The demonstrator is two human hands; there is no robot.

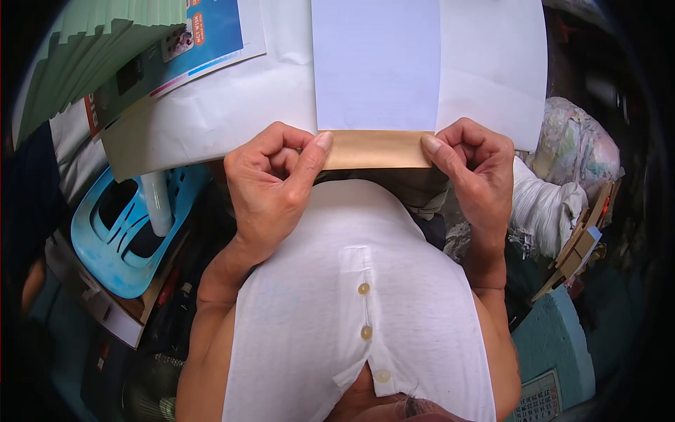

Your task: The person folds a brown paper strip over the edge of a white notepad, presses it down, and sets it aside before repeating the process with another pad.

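Note:
A pale lilac-white sheet of paper (377, 63) lies on larger white paper, and a brown paper strip (377, 150) runs along its near edge. My left hand (273, 179) pinches the strip's left end, thumb on top and fingers curled. At the right end, my right hand (477, 172) grips it the same way. The strip stretches flat between the two thumbs, close to the table's front edge. My fingertips under the paper are hidden.
White paper (492, 77) covers the work surface. A stack of pale green folded sheets (91, 56) and a blue printed sheet (214, 39) lie at the upper left. Below is a light-blue plastic chair (105, 260). White cloth-like bundles (545, 207) stand at the right.

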